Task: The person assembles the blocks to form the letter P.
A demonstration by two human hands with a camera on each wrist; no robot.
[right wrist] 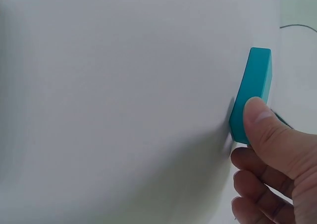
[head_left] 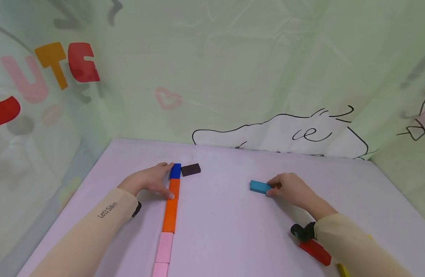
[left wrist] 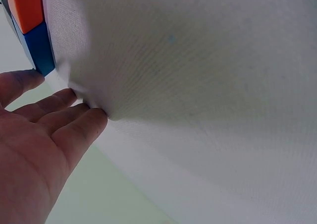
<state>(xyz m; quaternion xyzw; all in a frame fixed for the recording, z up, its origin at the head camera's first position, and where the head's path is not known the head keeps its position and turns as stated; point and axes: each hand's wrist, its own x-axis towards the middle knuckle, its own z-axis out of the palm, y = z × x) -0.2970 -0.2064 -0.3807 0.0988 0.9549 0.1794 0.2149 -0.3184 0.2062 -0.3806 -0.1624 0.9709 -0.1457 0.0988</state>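
A row of blocks runs away from me, end to end: pink blocks (head_left: 164, 247) nearest, then two orange blocks (head_left: 170, 215), then a blue block (head_left: 175, 171) at the far end. Beside this row, my left hand (head_left: 146, 181) has its thumb at the orange blocks and a fingertip at the blue one. The left wrist view shows its other fingers extended against the white surface. Between thumb and fingers, my right hand (head_left: 292, 190) pinches one end of a light blue block (right wrist: 251, 83). A dark brown block (head_left: 191, 169) lies right of the blue block, angled to it.
Near my right forearm lie a red block (head_left: 315, 252) and a yellow block (head_left: 343, 270), the latter partly under the sleeve. The pale table (head_left: 216, 231) ends at a printed fabric wall (head_left: 233, 77) behind, with more fabric at both sides.
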